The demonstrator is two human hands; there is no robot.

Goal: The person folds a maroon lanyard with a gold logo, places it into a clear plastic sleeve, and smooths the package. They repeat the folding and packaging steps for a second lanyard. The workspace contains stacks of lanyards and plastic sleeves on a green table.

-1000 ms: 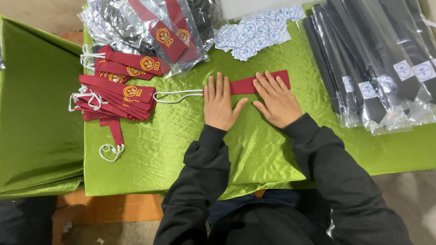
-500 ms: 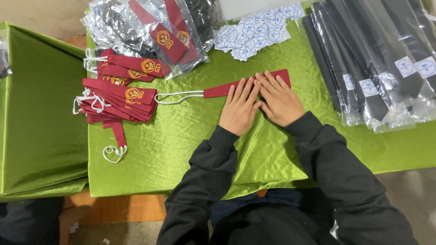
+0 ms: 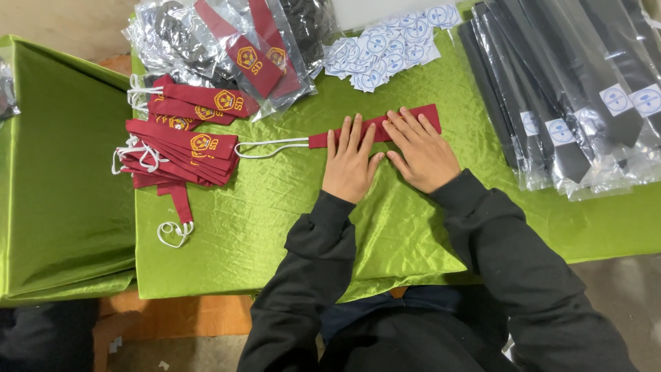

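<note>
A dark red tie with a white elastic loop lies flat on the green cloth of the table. My left hand presses palm down on the tie's middle, fingers spread. Beside it, my right hand lies flat on the tie's wider end, fingers apart. Neither hand grips anything. The hands hide most of the tie's middle.
A pile of the same red ties lies at the left. Bagged red ties sit at the back, round white stickers behind my hands, and bagged black ties at the right. A second green-covered surface adjoins on the left.
My left hand slid to the right along the tie, from near the elastic end to right beside my right hand. The tie has stayed flat on the cloth.
</note>
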